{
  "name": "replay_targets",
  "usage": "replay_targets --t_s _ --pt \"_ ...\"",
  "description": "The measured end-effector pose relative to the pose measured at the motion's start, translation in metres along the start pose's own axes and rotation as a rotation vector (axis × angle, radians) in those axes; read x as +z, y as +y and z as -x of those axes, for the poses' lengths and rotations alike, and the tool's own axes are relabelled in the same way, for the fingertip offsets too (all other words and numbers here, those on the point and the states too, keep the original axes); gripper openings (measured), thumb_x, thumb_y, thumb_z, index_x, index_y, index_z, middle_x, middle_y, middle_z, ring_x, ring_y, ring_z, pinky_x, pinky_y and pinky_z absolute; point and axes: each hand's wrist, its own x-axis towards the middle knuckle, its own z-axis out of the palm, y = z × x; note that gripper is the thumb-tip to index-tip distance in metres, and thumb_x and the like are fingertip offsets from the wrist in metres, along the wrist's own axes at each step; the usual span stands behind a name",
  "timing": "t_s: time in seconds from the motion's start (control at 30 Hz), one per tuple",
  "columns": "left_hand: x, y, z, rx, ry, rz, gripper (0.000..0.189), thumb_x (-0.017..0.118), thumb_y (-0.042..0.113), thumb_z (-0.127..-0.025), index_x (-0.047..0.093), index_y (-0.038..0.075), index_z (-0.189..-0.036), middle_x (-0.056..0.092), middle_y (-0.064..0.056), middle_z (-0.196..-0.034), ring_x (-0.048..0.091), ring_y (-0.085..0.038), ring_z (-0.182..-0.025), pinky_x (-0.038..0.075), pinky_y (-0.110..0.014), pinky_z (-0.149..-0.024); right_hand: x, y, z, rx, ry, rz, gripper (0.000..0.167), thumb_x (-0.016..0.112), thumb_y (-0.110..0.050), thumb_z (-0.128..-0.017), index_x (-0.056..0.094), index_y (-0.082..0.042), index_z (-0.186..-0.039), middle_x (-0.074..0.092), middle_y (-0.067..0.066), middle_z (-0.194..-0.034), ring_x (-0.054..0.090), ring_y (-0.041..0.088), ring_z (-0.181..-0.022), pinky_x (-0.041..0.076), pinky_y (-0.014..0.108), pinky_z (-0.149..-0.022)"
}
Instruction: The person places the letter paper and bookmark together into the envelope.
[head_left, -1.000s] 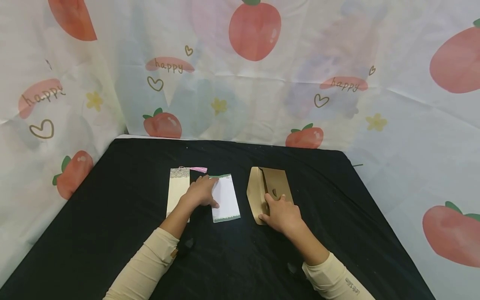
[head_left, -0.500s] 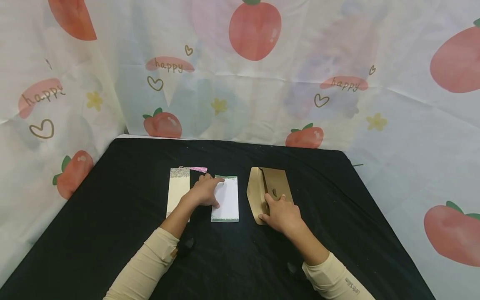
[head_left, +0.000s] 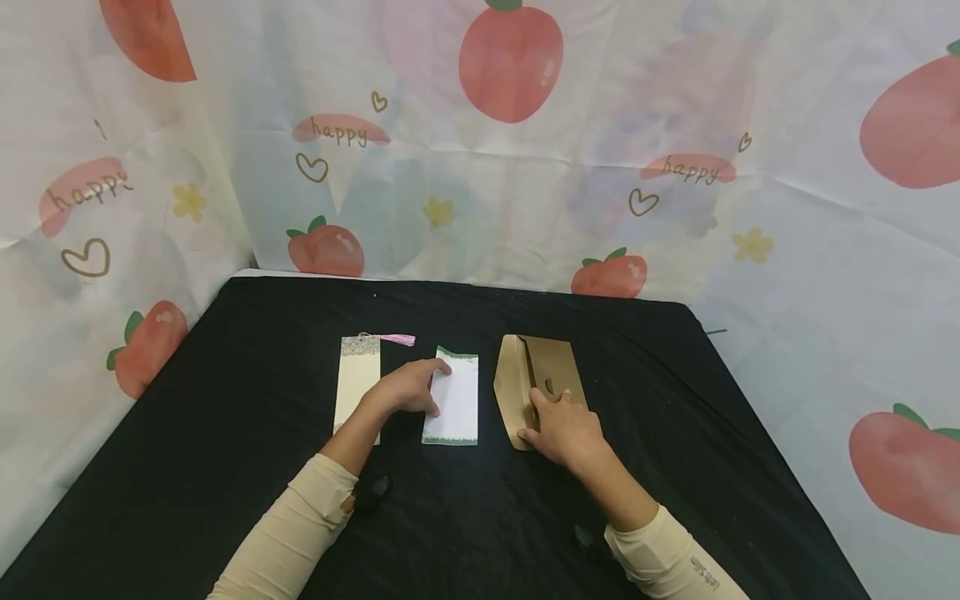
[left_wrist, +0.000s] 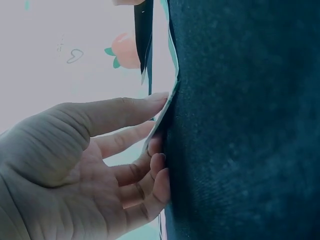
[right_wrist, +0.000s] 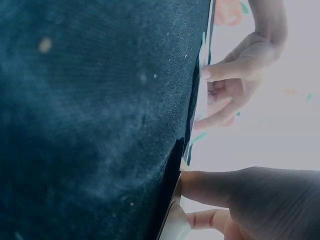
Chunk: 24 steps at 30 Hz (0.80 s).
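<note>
A white sheet of letter paper [head_left: 459, 400] with green printed bands at top and bottom lies in the middle of the table in the head view. My left hand [head_left: 408, 387] pinches its left edge. In the left wrist view the thumb [left_wrist: 157, 98] is on the paper's face, and some fingers curl under the lifted edge. To the right is a gold envelope [head_left: 558, 358] with its flap folded out to the left. My right hand [head_left: 566, 427] rests on the envelope's lower part, thumb on the flap and index finger near the opening; its other fingertips are partly hidden.
A cream bookmark [head_left: 352, 387] with a lace-like band and a pink tassel [head_left: 397, 339] lies left of the paper, partly under the left forearm. Black cloth [head_left: 465, 533] covers the table. A patterned curtain [head_left: 510, 200] stands behind and at the sides.
The paper has turned from a slant to nearly straight, and its upper left edge has risen. My left fingers have slipped under that edge. The right hand and envelope stay put.
</note>
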Motion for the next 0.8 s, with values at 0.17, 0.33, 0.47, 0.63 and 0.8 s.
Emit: replay_targets --t_s 0.17,0.33,0.47,0.63,0.8 --pt "0.001 -0.006 -0.003 0.031 0.009 0.038 0.069 0.09 0.0 -0.077 0.06 0.006 -0.139 0.062 -0.012 -0.1 0.058 -0.026 -0.089 0.05 -0.038 -0.078 0.001 0.0 0.001 0.002 -0.002 -0.003 0.06 0.077 -0.043 -0.093 0.055 -0.011 -0.139 0.062 0.033 -0.123 0.067 0.045 -0.092 0.056 0.059 -0.073" --pt "-0.001 -0.011 -0.004 0.039 0.034 0.089 0.069 0.091 0.001 -0.076 0.061 0.005 -0.138 0.058 -0.009 -0.086 0.057 -0.022 -0.072 0.046 -0.032 -0.063 0.0 0.0 0.001 0.003 -0.005 0.001 0.061 0.077 -0.043 -0.093 0.055 -0.011 -0.14 0.061 0.033 -0.126 0.067 0.046 -0.095 0.055 0.06 -0.075" --pt "-0.002 -0.012 -0.004 0.034 0.037 0.114 0.068 0.089 -0.002 -0.078 0.06 0.004 -0.14 0.058 -0.011 -0.087 0.061 -0.023 -0.068 0.049 -0.032 -0.061 -0.001 -0.001 0.0 0.007 -0.009 -0.001 0.061 0.077 -0.043 -0.093 0.055 -0.011 -0.14 0.061 0.034 -0.127 0.066 0.047 -0.097 0.055 0.061 -0.076" --pt "-0.003 -0.013 -0.004 0.049 0.016 0.126 0.068 0.087 -0.005 -0.079 0.06 0.004 -0.141 0.059 -0.012 -0.092 0.061 -0.024 -0.071 0.053 -0.033 -0.064 -0.001 -0.001 0.0 0.008 -0.013 -0.006 0.06 0.077 -0.043 -0.093 0.055 -0.011 -0.139 0.06 0.034 -0.127 0.066 0.048 -0.098 0.055 0.062 -0.076" --pt "-0.006 -0.013 -0.004 0.07 -0.027 0.147 0.069 0.084 -0.008 -0.079 0.06 0.004 -0.142 0.058 -0.012 -0.091 0.06 -0.024 -0.07 0.053 -0.033 -0.064 -0.001 -0.001 0.0 0.006 -0.013 -0.007 0.06 0.077 -0.043 -0.093 0.055 -0.011 -0.139 0.06 0.034 -0.128 0.066 0.049 -0.101 0.054 0.062 -0.077"
